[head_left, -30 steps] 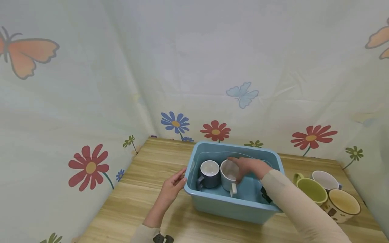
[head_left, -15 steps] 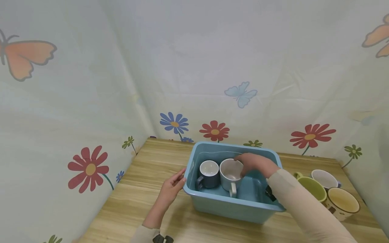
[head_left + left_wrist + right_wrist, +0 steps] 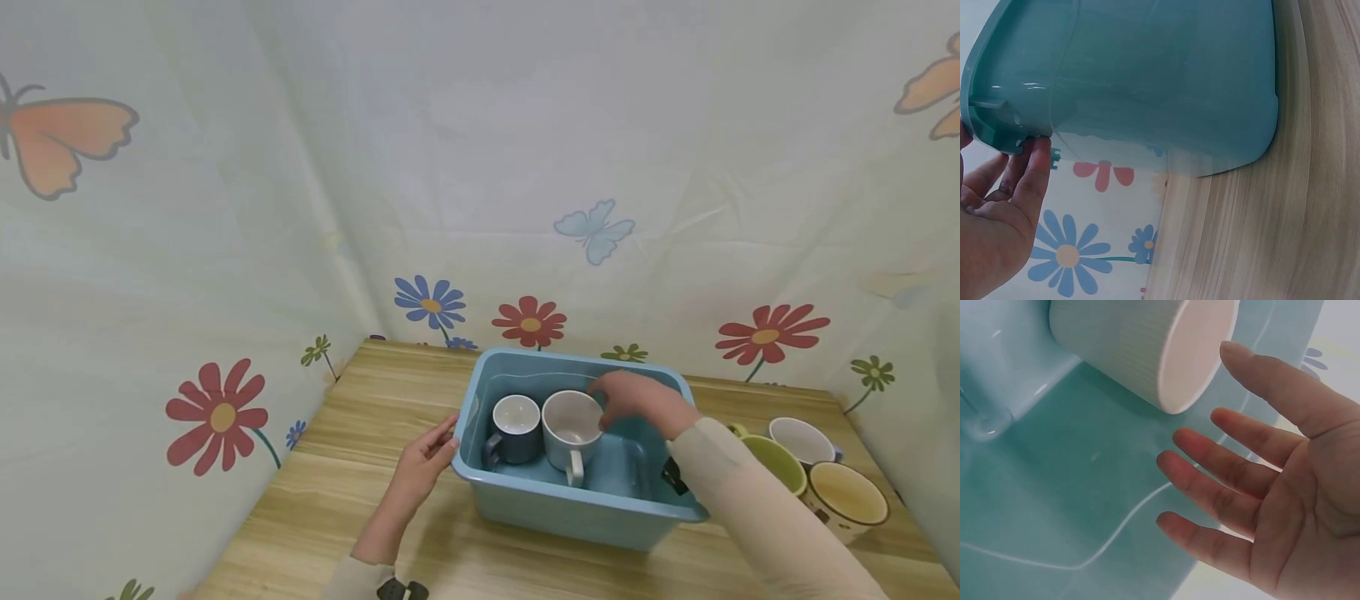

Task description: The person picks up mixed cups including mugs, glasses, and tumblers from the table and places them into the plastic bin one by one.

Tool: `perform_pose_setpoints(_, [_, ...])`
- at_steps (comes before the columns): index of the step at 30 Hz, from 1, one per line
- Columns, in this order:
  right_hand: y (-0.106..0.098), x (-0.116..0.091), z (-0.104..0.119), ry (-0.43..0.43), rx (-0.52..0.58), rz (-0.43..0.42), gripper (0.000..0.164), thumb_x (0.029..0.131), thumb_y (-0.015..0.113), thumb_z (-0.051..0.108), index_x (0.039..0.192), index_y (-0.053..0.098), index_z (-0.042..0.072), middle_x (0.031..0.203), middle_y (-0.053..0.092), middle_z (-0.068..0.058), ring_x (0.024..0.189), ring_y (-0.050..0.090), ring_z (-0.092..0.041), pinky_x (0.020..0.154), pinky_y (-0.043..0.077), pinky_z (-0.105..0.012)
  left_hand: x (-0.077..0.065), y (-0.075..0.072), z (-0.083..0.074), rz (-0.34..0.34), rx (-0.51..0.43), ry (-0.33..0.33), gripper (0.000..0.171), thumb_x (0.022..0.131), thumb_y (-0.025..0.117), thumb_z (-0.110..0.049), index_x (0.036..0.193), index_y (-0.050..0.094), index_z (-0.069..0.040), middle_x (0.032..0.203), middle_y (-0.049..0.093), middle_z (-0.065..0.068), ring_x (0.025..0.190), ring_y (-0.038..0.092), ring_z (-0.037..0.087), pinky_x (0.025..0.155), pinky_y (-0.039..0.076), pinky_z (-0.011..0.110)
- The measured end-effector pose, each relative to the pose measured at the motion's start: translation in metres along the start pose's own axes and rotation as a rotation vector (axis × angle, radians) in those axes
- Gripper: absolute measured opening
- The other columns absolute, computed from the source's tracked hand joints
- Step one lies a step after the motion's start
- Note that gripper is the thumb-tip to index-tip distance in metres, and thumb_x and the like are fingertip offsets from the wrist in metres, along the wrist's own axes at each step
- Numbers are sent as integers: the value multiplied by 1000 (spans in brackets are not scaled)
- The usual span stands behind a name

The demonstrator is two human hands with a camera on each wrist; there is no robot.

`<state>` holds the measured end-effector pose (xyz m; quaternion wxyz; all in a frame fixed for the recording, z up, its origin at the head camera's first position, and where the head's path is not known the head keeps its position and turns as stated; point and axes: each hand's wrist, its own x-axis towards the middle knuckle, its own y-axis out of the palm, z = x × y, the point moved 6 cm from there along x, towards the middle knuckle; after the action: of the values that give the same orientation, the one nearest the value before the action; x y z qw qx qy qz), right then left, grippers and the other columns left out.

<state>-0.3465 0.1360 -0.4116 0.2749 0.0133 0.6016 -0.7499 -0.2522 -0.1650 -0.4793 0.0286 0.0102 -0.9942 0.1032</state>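
A light blue plastic tub (image 3: 558,512) stands on the table. My left hand (image 3: 418,471) holds its left end by the rim, and in the left wrist view the fingers (image 3: 1034,181) reach under the lip. Inside at the left, a dark blue mug (image 3: 521,447) with a white interior stands upright. Close beside it is a larger white mug (image 3: 558,448), its handle towards me. Just right of that mug's rim is my right hand (image 3: 637,400). In the right wrist view its fingers are spread, apart from the ribbed white mug (image 3: 1116,344), holding nothing.
Right of the tub, a green mug (image 3: 772,462), a white mug (image 3: 802,442) and a cream patterned mug (image 3: 847,504) cluster on the wooden table (image 3: 330,508). A flowered curtain (image 3: 480,192) hangs behind the table and at both sides.
My right hand has let go of the white mug and drawn away to the right. The mug now stands in the tub. My left hand stays at the tub's left rim.
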Motion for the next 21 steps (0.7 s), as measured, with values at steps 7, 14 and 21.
perform_pose_setpoints(7, [-9, -12, 5, -47, -19, -20, 55, 84, 84, 17, 133, 65, 1, 117, 71, -19, 95, 61, -26, 90, 58, -45, 0, 0, 0, 4, 7, 2, 45, 100, 62, -10, 144, 57, -2, 121, 69, 27, 103, 69, 16, 85, 56, 21])
perform_pose_setpoints(14, [-21, -29, 8, -68, 11, -58, 60, 83, 85, 18, 135, 63, -1, 118, 70, -22, 98, 63, -27, 89, 59, -46, 1, 1, -1, 0, 2, 8, 45, 100, 61, -10, 144, 57, -1, 121, 69, 27, 105, 69, 19, 85, 55, 19])
perform_pose_setpoints(21, [-28, -46, 12, -86, 20, -90, 61, 84, 84, 21, 136, 61, -2, 123, 69, -25, 107, 66, -34, 92, 59, -50, 0, 1, -1, -3, -8, 1, 45, 100, 61, -9, 144, 57, -1, 121, 69, 27, 109, 70, 26, 84, 55, 18])
